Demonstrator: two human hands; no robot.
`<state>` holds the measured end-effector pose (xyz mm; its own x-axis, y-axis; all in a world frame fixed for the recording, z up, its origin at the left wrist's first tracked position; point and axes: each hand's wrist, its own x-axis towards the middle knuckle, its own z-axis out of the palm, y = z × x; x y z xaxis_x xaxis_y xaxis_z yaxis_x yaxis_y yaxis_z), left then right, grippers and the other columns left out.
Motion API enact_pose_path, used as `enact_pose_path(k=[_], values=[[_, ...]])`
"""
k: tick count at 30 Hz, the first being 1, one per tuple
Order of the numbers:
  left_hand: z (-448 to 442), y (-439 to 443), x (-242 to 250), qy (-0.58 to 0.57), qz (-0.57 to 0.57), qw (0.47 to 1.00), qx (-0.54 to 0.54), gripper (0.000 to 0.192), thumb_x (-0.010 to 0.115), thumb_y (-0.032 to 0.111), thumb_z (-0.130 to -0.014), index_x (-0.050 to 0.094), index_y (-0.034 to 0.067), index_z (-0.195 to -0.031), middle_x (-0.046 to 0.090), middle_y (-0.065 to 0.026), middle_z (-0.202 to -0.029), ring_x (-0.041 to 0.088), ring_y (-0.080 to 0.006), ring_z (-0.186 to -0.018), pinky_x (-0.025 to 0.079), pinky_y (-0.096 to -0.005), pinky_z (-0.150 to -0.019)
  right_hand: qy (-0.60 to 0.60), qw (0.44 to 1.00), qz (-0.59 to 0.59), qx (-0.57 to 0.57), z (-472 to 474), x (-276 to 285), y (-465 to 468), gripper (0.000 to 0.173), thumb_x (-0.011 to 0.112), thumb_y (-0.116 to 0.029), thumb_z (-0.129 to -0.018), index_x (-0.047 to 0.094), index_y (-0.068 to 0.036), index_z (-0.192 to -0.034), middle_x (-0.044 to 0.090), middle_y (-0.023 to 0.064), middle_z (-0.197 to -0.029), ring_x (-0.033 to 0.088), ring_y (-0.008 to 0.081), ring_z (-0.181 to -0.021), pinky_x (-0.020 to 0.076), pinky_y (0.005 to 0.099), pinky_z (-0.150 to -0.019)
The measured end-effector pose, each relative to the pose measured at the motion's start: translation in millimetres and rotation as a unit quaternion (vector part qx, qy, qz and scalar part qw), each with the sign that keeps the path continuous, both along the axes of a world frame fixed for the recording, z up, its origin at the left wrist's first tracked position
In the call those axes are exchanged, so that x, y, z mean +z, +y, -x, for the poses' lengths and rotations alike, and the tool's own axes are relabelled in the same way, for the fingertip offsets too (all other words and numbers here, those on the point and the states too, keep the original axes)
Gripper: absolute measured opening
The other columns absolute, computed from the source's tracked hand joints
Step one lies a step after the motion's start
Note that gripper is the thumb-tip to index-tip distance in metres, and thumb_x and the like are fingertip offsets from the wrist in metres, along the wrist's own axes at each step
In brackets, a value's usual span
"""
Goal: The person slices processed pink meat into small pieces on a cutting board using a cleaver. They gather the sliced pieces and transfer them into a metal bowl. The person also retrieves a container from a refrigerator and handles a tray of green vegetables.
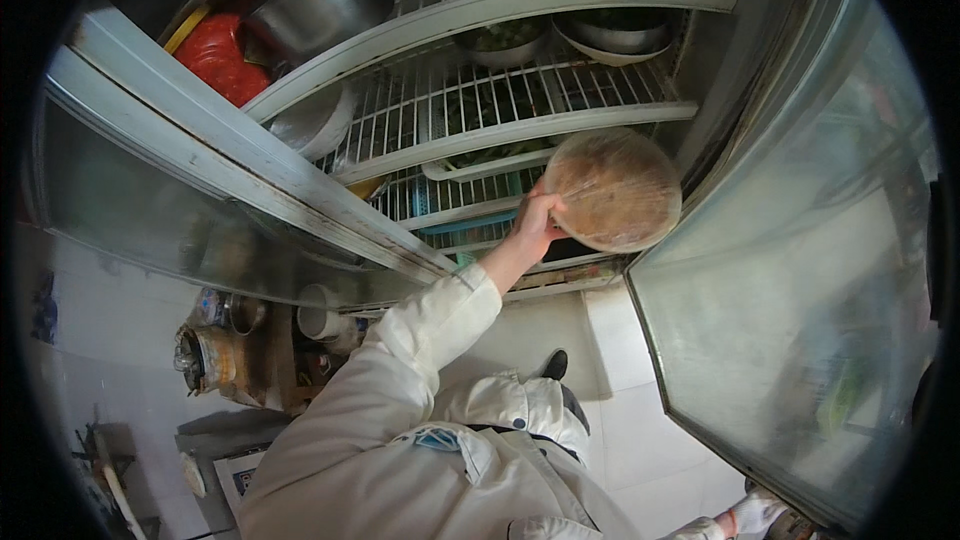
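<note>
My left hand (536, 221) grips the edge of a round bowl (615, 191), with the thumb over its rim. Clear cling film stretches over the bowl, and brownish food shows through it. The bowl is in front of the lower shelves of an open refrigerator (517, 120), close to the door's inner edge. At the bottom right, my right hand (756, 514) wears a white glove with an orange-edged cuff. It is beside the lower edge of the glass door (772, 300), near a brownish object too cut off to name. Its fingers are not clear.
Wire shelves hold a steel pot (326, 4), a red bag (221, 60), bowls of greens (502, 41) and a white tray (487, 165). The glass door swings out on the right. A sliding-frame post (247, 142) stands left. Containers (225, 360) sit on a low wooden stand.
</note>
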<state>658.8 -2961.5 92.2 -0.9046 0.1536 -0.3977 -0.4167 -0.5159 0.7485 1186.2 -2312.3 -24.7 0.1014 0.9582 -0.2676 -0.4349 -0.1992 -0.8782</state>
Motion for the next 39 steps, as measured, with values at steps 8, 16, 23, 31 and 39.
enact_pose_path(k=[8,16,23,31,39], values=[[-135,-84,-10,-0.027,-0.058,0.993,0.094,0.068,0.055,0.002,-0.084,0.051,0.009,-0.152,0.061,-0.0088,-0.142,0.060,-0.0277,-0.133,0.052,-0.0474,-0.110,-0.100,0.823,0.334,0.449,177,-85,-235,0.036,0.057,-0.028,-0.108,0.061,-0.007,-0.136,0.067,0.0105,-0.115,0.065,0.0273,-0.100,0.0560,0.0469,-0.096],[-319,-168,-3,-0.027,-0.003,0.970,0.243,0.072,0.055,0.001,-0.084,0.050,0.004,-0.156,0.061,-0.0111,-0.148,0.062,-0.0273,-0.133,0.052,-0.0418,-0.110,-0.005,0.556,0.061,0.829,585,94,-494,0.071,0.056,-0.024,-0.108,0.027,0.001,-0.167,0.066,0.0296,-0.141,0.075,0.0386,-0.115,0.0650,0.0492,-0.095],[-431,-160,17,-0.021,0.010,0.886,0.462,0.074,0.056,-0.001,-0.084,0.048,0.005,-0.158,0.059,-0.0126,-0.150,0.058,-0.0308,-0.140,0.048,-0.0455,-0.118,-0.103,0.620,0.173,0.759,690,94,-575,0.030,0.046,-0.021,-0.111,0.056,0.003,-0.126,0.075,0.0257,-0.092,0.067,0.0324,-0.054,0.0619,0.0469,-0.052],[-427,-158,41,-0.016,-0.017,0.888,0.460,0.079,0.060,0.002,-0.078,0.048,0.002,-0.156,0.056,-0.0174,-0.153,0.056,-0.0372,-0.141,0.050,-0.0501,-0.117,-0.022,0.577,0.149,0.803,643,95,-594,0.015,0.059,-0.014,-0.106,0.066,-0.002,-0.102,0.062,0.0108,-0.088,0.061,0.0231,-0.071,0.0583,0.0403,-0.062],[-331,-153,72,-0.009,-0.066,0.956,0.284,0.078,0.055,0.001,-0.082,0.046,0.004,-0.159,0.054,-0.0147,-0.158,0.050,-0.0328,-0.149,0.043,-0.0483,-0.122,-0.003,0.491,0.231,0.840,583,95,-642,0.034,0.058,-0.018,-0.106,0.053,0.000,-0.135,0.070,0.0295,-0.119,0.075,0.0433,-0.095,0.0659,0.0580,-0.082]])
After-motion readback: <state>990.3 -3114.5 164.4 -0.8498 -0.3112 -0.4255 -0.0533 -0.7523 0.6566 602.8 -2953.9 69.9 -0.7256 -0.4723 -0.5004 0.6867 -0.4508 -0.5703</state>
